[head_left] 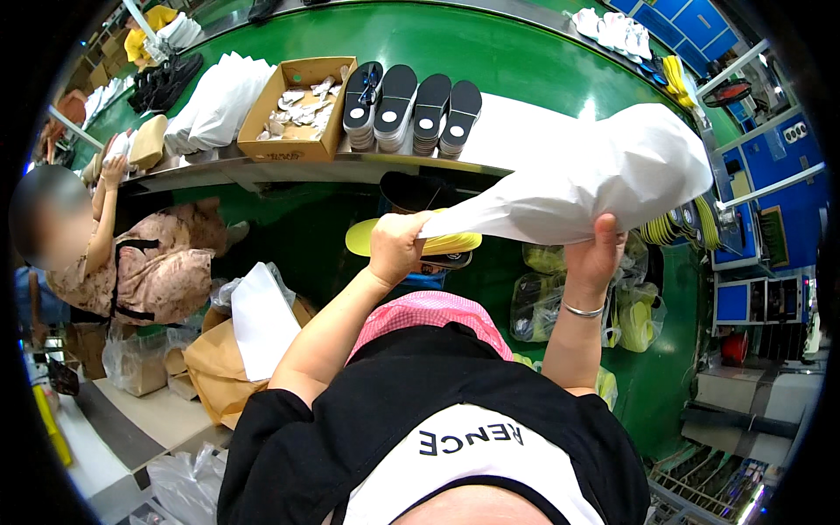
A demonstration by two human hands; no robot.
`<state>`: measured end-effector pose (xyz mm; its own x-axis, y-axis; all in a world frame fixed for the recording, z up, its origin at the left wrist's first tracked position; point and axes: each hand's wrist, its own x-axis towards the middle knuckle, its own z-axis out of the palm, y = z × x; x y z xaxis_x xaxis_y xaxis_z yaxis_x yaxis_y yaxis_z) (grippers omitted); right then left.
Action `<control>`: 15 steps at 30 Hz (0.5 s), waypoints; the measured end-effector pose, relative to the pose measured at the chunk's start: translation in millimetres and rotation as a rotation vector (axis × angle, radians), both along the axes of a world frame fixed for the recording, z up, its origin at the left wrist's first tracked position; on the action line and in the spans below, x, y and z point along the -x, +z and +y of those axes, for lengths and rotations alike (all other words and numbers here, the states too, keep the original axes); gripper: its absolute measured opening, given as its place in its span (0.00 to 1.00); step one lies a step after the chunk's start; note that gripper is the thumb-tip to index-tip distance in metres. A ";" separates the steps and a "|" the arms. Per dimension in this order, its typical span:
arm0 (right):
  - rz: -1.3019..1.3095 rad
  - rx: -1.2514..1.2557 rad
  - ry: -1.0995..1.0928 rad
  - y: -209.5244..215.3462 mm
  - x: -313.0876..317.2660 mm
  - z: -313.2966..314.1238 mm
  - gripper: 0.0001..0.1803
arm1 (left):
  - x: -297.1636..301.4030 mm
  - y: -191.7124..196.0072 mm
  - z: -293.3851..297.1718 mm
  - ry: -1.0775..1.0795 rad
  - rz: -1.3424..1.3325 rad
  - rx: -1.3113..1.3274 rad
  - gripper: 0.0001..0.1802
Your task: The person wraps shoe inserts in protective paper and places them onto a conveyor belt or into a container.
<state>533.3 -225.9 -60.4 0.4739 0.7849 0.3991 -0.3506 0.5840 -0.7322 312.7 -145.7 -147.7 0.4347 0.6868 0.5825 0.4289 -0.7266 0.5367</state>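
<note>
A large white paper sheet (569, 179) stretches between my two hands, bulging at its right end and narrowing to a gathered tip at the left. My left hand (400, 245) pinches that tip in a closed grip. Under the bulging part, my right hand (598, 254) grips the lower edge, thumb up against the paper; its other fingers are hidden behind. Whether anything lies inside the paper, I cannot tell. Just beyond my left hand stand several stacks of black-topped insoles (430, 109) on the bench. Below the paper, yellow insoles (451, 244) lie near my left hand.
An open cardboard box (343, 87) with crumpled pale scraps stands left of the insole stacks, beside a pile of white paper (223, 101). A seated co-worker (149, 262) handles a shoe at far left. Plastic bags of yellow-green pieces (639, 319) lie by my right arm.
</note>
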 end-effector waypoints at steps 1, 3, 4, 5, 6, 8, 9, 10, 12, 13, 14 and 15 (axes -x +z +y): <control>0.001 -0.012 -0.012 0.1 0.6 1.8 0.22 | 2.9 -7.9 1.1 -0.019 0.037 0.029 0.13; 0.003 -0.030 -0.036 -1.1 2.9 5.0 0.20 | 5.2 -27.4 2.7 0.084 0.017 0.175 0.11; -0.026 -0.049 -0.044 -2.4 -1.8 5.9 0.21 | 7.7 -36.7 3.2 0.139 0.005 0.250 0.10; -0.056 -0.069 -0.057 -4.4 -12.9 5.5 0.22 | 11.4 -46.1 5.9 0.149 -0.071 0.475 0.11; -0.084 -0.090 -0.064 -7.0 -18.3 6.4 0.24 | 19.4 -53.0 8.9 0.163 -0.147 0.700 0.11; -0.289 -0.128 -0.090 -15.2 -20.8 5.3 0.22 | 19.0 -35.2 4.7 0.181 -0.307 1.129 0.19; -0.390 -0.145 -0.101 -18.2 -20.9 4.5 0.22 | 11.7 -10.7 0.3 0.139 -0.447 1.311 0.20; -0.464 -0.126 -0.078 -19.1 -18.1 3.3 0.24 | 2.2 12.0 -4.9 0.091 -0.589 1.495 0.22; -0.525 -0.040 0.147 -17.0 8.0 0.3 0.30 | -8.7 29.1 -10.3 -0.145 -0.807 1.764 0.25; -0.493 0.003 0.285 -17.4 23.1 -2.8 0.32 | -12.5 32.1 -8.5 -0.347 -0.870 1.844 0.28; -0.429 0.035 0.407 -16.2 36.7 -6.7 0.35 | -15.4 34.4 -5.2 -0.558 -0.930 1.909 0.30; -0.290 0.057 0.521 -20.7 47.2 -9.9 0.38 | -19.3 31.8 2.5 -0.699 -1.118 1.964 0.28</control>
<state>486.1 -235.8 -81.1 -0.1006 0.9087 0.4052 -0.3615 0.3460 -0.8658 332.1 -143.2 -116.0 0.8595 0.4530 -0.2368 -0.3904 0.8808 0.2678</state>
